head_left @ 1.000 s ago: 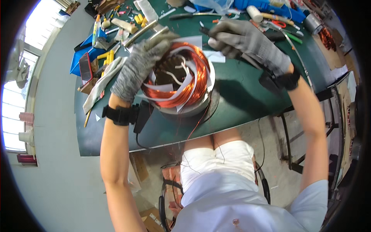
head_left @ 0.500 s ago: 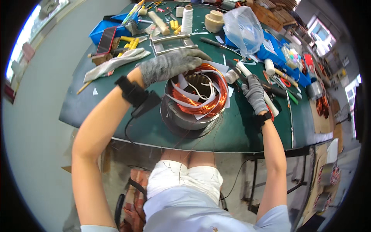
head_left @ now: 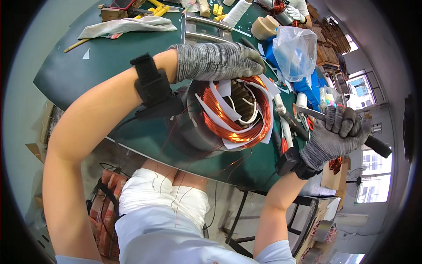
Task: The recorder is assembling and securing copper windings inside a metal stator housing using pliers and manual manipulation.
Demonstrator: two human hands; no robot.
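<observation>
- Two hands are gloved in grey: the left hand is laid along the far side of the coil, while the right hand is held well apart, to the right.
- The left fingers are pressed together and slightly bent at the tips; the thumb is hidden, so whether anything is pinched cannot be told.
- The right fingers are curled round a tool; its flat metal end is pointed left, its dark handle right.
- The coil is seated at the open end of a grey cylinder, which is set by the near edge of the green table.
- White strips are laid against the copper, and white leads are looped inside the ring.
- Thin wires are trailed toward the near side.
- Beyond the left hand, a metal frame is placed; left of it, a cloth is spread.
- Far right, a plastic bag is seen near pale rolls.
- At the far side, another person's gloved hand is seen.
</observation>
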